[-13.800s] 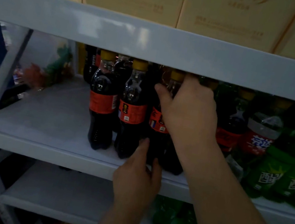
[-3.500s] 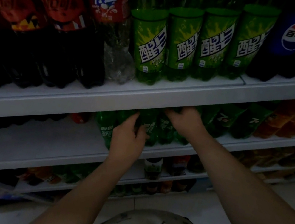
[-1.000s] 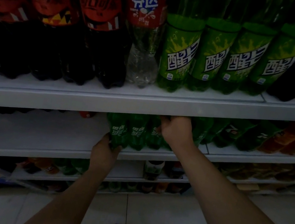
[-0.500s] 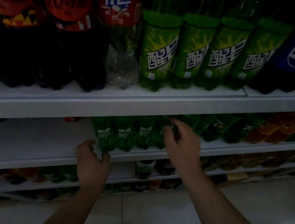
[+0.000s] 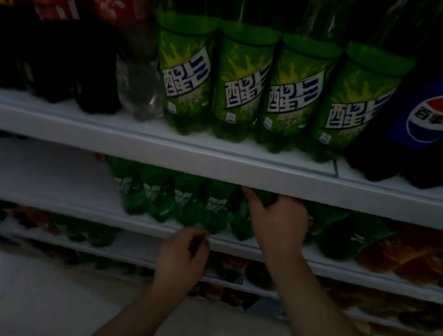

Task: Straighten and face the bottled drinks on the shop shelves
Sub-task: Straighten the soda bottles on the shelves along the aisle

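Our right hand grasps a small green bottle beneath the upper shelf; our left hand hangs loosely curled, empty, just below.

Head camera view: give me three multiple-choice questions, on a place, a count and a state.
1. The blue-labelled dark plastic bottles stand where from the large green plastic bottles with lime labels? A left B right C below
2. How many of those green bottles front the upper white shelf? A two B six C four
3. The right hand: A open, idle B grips a small green bottle C holds a box
Answers: B, they stand at the row's right end; C, four labels show; B, its fingers curl round the bottle's top.
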